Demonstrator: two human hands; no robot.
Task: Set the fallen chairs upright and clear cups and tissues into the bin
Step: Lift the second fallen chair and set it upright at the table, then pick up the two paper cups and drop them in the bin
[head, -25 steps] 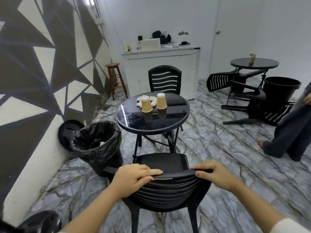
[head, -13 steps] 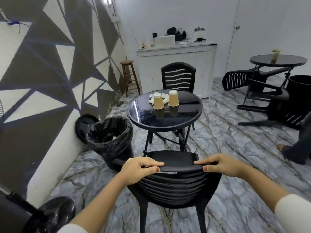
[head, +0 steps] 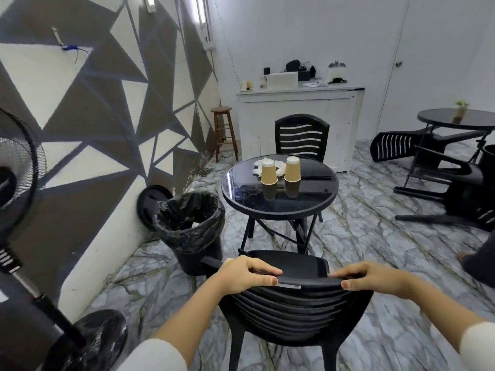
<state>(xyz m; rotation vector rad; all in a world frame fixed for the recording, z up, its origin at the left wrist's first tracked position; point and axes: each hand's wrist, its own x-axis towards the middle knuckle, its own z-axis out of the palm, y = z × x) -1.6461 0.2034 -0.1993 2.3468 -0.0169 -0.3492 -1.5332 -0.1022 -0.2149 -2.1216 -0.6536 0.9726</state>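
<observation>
A black plastic chair (head: 292, 303) stands upright just in front of me. My left hand (head: 245, 275) and my right hand (head: 375, 277) both grip the top edge of its backrest. Beyond it a round black glass table (head: 278, 202) carries two brown paper cups (head: 268, 171) (head: 292, 169), both upside down, with white crumpled tissues (head: 258, 167) behind them. A black bin lined with a black bag (head: 190, 223) stands open on the floor left of the table. Two black chairs (head: 391, 145) (head: 455, 199) lie fallen at the right.
Another upright chair (head: 301, 137) faces the table's far side. A second round table (head: 455, 120) and a black bucket (head: 487, 162) are at the right. A standing fan (head: 16, 172) is at my left. A person's leg (head: 482, 255) shows at the right edge. A wooden stool (head: 223, 132) stands by the counter.
The view has shifted back and left, bringing the fan into sight at the left. My hands keep their grip on the chair's backrest, and the chair stays upright.
</observation>
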